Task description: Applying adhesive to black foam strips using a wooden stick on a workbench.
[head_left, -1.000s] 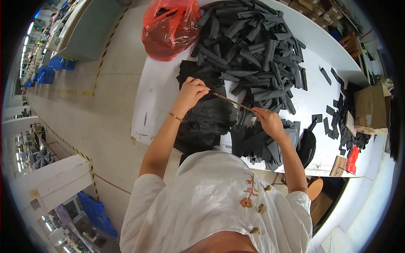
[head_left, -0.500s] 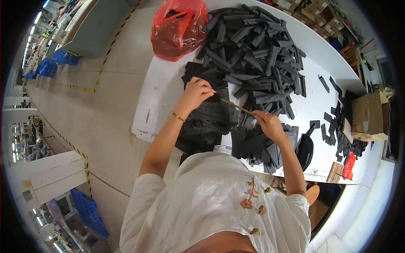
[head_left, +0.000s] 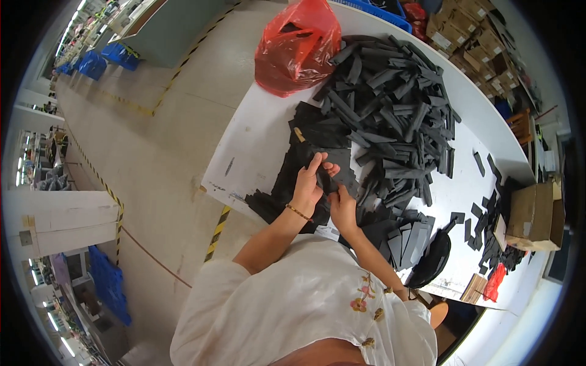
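My left hand point(head_left: 310, 183) is held over the spread of flat black pieces point(head_left: 278, 192) on the white table, its fingers curled around a dark strip point(head_left: 326, 180) that looks like black fabric. Close beside it, my right hand point(head_left: 343, 210) pinches the lower end of the same strip between thumb and fingers. Part of the strip is hidden by my fingers. Just beyond my left hand, a short tan piece point(head_left: 299, 135) shows against the black pieces; whether it joins the strip, I cannot tell.
A large heap of folded black strips point(head_left: 397, 116) covers the far middle of the table point(head_left: 244, 140). A red plastic bag point(head_left: 296, 55) stands at the far left. Right of me lie a black pouch-like item point(head_left: 432, 259), small black pieces point(head_left: 479, 229) and a cardboard box point(head_left: 530, 216).
My hands were apart with a thin tan strip stretched between them. They have come together, nearer my body, on a dark strip. The view has shifted, so the table appears farther right.
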Demonstrator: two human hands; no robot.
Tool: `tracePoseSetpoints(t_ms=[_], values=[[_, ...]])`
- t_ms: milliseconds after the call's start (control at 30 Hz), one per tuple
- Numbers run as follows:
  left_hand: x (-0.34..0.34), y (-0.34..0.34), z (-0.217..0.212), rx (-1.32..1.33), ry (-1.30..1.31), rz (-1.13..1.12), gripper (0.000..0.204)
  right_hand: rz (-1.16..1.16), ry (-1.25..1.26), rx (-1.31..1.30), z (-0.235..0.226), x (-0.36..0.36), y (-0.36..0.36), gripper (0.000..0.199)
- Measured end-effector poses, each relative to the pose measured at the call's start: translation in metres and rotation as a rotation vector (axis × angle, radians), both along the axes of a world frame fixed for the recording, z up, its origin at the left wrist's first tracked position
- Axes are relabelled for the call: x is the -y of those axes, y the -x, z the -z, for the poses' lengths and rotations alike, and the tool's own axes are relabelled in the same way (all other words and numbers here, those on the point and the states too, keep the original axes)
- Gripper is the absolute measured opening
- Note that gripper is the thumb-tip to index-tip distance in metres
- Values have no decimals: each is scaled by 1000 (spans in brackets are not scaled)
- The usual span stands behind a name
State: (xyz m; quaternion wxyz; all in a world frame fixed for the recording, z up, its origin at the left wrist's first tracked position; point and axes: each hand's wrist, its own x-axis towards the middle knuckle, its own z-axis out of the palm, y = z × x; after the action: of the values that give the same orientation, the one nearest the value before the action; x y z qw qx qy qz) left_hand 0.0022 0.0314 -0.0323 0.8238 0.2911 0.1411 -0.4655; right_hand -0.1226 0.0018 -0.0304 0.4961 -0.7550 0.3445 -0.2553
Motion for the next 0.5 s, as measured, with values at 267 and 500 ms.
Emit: tracePoseSetpoints(t_ms=[267,500], values=[[1,-47,-14,227,-249,-77,28,-133,-46,-172,-9,-20,48,9],[24,-29,-40,83,-77,-23,47,-136,-164,-223,-42,-13,87,10]])
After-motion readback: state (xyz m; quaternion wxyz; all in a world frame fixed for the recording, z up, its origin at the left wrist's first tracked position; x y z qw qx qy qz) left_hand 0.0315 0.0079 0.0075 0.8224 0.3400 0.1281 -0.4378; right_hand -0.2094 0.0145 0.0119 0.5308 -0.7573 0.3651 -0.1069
